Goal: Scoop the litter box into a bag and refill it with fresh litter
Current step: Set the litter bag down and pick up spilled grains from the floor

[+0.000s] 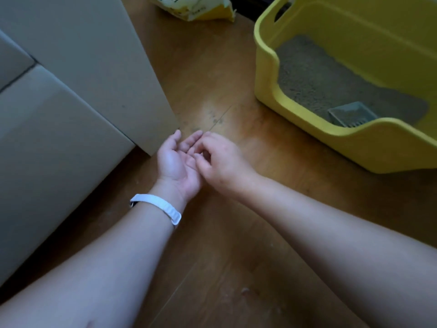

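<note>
A yellow litter box (267,74) stands on the wooden floor at the right, with grey litter (326,76) inside. A grey-blue scoop (352,114) lies in the litter near the front wall. At the top edge lies a yellow and white litter bag (196,8), partly cut off. My left hand (176,162) is held palm up and cupped, low over the floor, a white band on its wrist. My right hand (222,159) hovers over that palm with fingertips curled together and touching it. Whether they pinch anything is hidden.
A large grey cardboard box (78,67) fills the left side, its corner just beyond my left fingers. Dark litter grains (214,118) are scattered on the floor ahead of my hands. Bare wooden floor (224,256) lies between my arms.
</note>
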